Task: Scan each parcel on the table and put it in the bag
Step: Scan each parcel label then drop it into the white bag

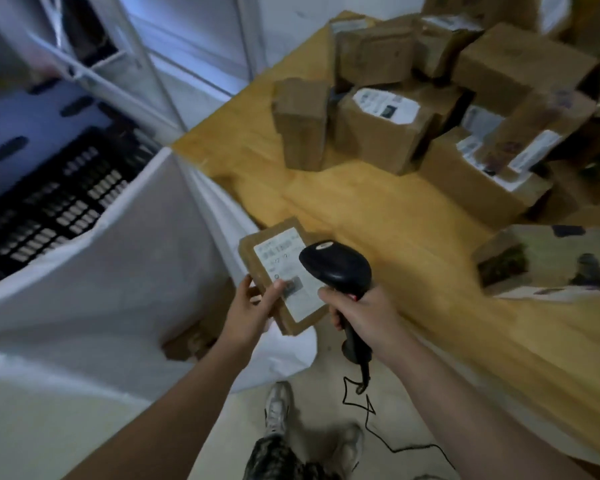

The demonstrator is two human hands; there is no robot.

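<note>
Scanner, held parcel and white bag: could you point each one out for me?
scanner point(336, 268): head view, on its black head.
held parcel point(278, 261): head view, on its white label.
white bag point(136, 265): head view, on its fabric side.

A single view is taken from a wide-angle camera worn on the head. It is aimed forward and steeply down and is tilted, so the table point(378, 209) is seen slanting across the right, its far end at upper right. The left hand point(253, 306) and the right hand point(361, 313) are caught near the lens at lower middle; the bag point(136, 258) is framed at left, the floor point(236, 431) below.
</note>
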